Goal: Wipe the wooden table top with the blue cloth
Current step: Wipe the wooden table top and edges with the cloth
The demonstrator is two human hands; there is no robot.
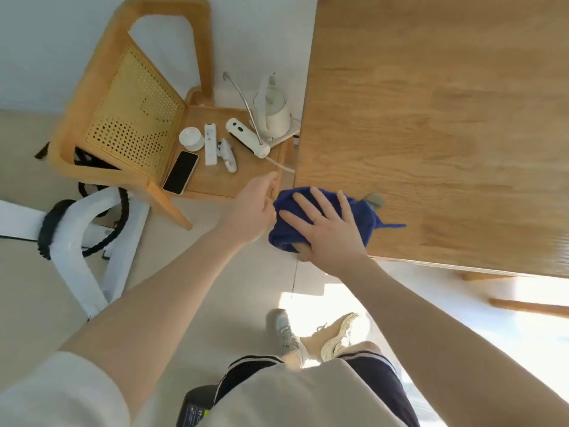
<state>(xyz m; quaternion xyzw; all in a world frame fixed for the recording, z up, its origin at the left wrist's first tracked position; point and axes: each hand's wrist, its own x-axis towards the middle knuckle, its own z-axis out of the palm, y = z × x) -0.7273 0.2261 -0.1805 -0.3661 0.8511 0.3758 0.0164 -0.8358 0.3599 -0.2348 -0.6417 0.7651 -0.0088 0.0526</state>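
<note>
The wooden table top (446, 124) spreads away from me up and to the right, nearly all of it bare, and I stand at its near left corner. On that corner lies the blue cloth (363, 208), bunched, part of it hanging over the edge toward me and one thin tip trailing to the right. My right hand (329, 232) lies flat on the cloth, fingers (320, 197) spread wide and pointing up along the left edge, thumb tucked under the overhang. My left hand (251, 211) hangs just beside the cloth, off the table, fingers loosely curled and holding nothing. So the unwiped wood lies to the right and ahead of my right hand, and I judge that hand should push that way
</note>
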